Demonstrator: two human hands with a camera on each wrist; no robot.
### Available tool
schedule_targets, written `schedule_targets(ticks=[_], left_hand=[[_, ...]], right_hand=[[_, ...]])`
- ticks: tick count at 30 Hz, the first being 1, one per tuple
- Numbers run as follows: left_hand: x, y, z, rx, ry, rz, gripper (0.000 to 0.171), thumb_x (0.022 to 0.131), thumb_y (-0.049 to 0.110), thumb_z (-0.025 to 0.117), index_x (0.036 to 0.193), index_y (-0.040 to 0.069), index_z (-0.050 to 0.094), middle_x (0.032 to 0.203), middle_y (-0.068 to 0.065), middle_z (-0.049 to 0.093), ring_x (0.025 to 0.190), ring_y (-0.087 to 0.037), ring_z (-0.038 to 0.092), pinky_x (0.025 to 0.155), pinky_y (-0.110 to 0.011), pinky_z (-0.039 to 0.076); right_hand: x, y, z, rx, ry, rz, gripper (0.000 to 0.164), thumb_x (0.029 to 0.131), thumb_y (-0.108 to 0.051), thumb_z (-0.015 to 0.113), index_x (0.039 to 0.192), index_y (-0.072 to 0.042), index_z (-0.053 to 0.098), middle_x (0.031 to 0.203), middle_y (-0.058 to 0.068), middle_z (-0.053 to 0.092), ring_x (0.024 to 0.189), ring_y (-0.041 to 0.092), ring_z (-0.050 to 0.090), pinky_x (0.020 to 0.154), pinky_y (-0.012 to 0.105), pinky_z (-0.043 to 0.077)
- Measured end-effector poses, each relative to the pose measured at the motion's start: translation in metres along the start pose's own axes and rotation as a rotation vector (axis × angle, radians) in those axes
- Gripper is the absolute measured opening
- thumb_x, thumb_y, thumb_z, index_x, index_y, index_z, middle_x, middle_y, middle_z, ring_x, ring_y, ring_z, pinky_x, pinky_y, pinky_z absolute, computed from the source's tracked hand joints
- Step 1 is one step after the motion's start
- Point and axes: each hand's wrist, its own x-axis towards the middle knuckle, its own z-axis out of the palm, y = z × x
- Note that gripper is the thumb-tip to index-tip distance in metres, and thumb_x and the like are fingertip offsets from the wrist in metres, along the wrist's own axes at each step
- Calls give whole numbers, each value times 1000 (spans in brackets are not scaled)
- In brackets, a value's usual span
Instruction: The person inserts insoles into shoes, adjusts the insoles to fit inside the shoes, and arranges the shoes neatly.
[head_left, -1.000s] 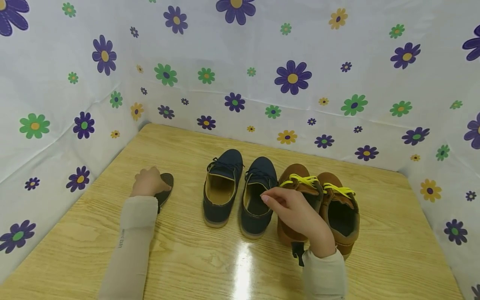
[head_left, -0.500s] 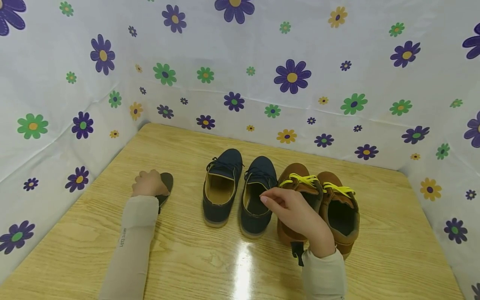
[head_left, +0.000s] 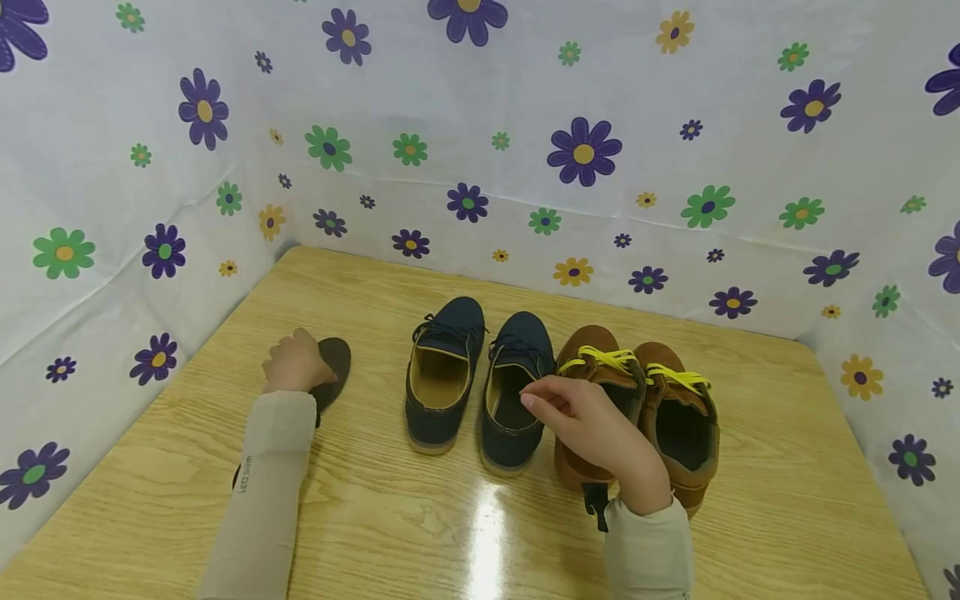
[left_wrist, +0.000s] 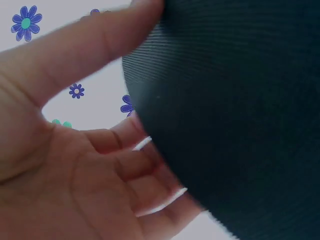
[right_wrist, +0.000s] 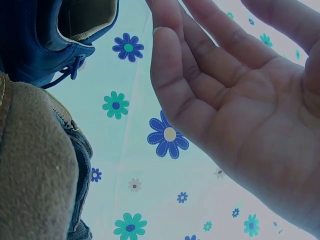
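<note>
In the head view my left hand (head_left: 295,362) is at the left side of the table. It grips a thin dark sole (head_left: 337,367) with a rounded end. Close up in the left wrist view, the sole (left_wrist: 225,115) shows fine ribs, with the thumb on its near face and the fingers behind its edge. The rest of it is hidden by the hand. My right hand (head_left: 588,421) hovers with loosely bent fingers over a navy lace-up shoe (head_left: 522,342) and a brown shoe (head_left: 588,337). Its palm (right_wrist: 250,115) holds nothing in the right wrist view.
Left of centre stands the other navy shoe (head_left: 459,321), its toe pointing to the back. The second brown shoe (head_left: 703,454), with yellow laces, stands at the right. Flower-printed cloth (head_left: 450,83) encloses the wooden table (head_left: 390,525). A small dark edge (head_left: 236,477) shows beside the left sleeve.
The dark sole has turned and shifted slightly up in my left hand, so more of its face shows. A dark edge now appears beside the left sleeve. The right hand stays in place.
</note>
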Motion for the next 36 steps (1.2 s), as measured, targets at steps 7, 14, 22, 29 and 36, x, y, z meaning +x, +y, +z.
schedule_targets(ticks=[7,14,22,29,36], left_hand=[[-3,3,-7,-62,29,59,43,91,9,61,123,-17,47,121,-36,54,105,-51,55,84,-56,48],[-12,10,-15,-105,59,163,40,93,11,61,119,-17,53,123,-35,54,108,-50,54,88,-57,45],[-29,26,-29,-174,133,276,30,93,14,62,110,-11,62,110,-28,62,92,-38,57,81,-52,46],[-45,39,-36,-197,156,341,28,94,15,61,108,-9,62,114,-29,62,99,-41,57,87,-55,43],[-56,52,-40,-206,205,415,27,94,15,63,106,-9,64,108,-27,64,99,-42,58,84,-53,44]], right_hand=[[-1,0,-1,5,0,12,38,101,-29,52,120,0,68,103,5,67,84,12,60,76,34,50],[-1,0,-2,12,-12,14,38,101,-28,52,120,0,68,105,8,68,85,13,60,77,34,50],[-1,1,-2,21,-15,13,38,101,-28,52,119,1,68,106,8,68,88,14,61,79,35,50],[-1,2,-3,20,-14,6,38,101,-28,51,119,1,68,105,9,68,86,13,60,78,35,50],[-1,3,-3,15,-10,6,37,101,-29,52,118,-1,68,102,3,67,85,12,60,77,34,50]])
